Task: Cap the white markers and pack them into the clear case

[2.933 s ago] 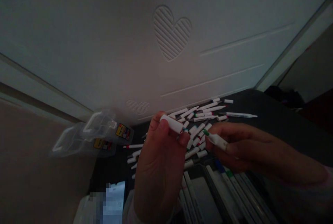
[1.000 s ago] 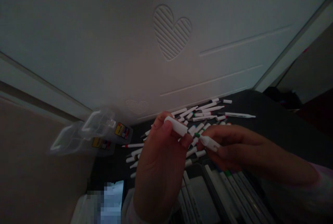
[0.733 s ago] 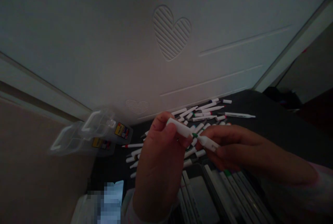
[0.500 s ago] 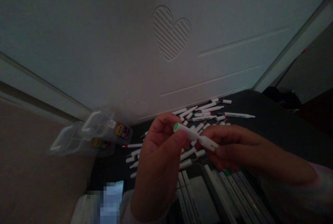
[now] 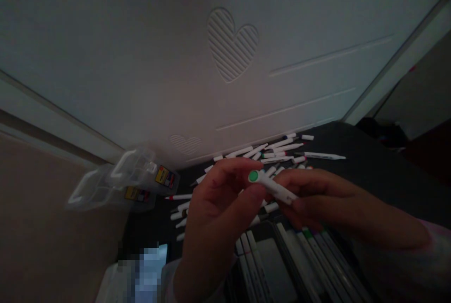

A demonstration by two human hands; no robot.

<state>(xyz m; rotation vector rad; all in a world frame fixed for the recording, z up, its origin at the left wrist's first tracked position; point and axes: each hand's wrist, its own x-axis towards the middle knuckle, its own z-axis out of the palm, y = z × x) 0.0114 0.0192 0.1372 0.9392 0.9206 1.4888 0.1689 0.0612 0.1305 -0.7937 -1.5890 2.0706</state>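
A white marker [image 5: 282, 192] is held between the thumb and fingers of my right hand [image 5: 327, 202]. On its left end is a white cap with a green end [image 5: 253, 176], gripped by my left hand [image 5: 214, 218] with the thumb below and the fingers curled behind. The green end faces up toward me. Below my hands, a dark case [image 5: 271, 224] holds several white markers [image 5: 252, 260] standing in rows, some with green or blue tips. Behind my hands lies a loose pile of white markers and caps [image 5: 276, 159], partly hidden by them.
Two clear plastic boxes [image 5: 136, 167] with yellow labels stand at the left of the dark table [image 5: 366, 171]. A lit phone [image 5: 151, 270] lies at the lower left. A white panel with heart reliefs [image 5: 232, 44] rises behind the table.
My left hand has moved right, bringing the cap closer along the marker. The narrow neck between them no longer shows, and the green end has turned more toward me. My right hand stays nearly still.
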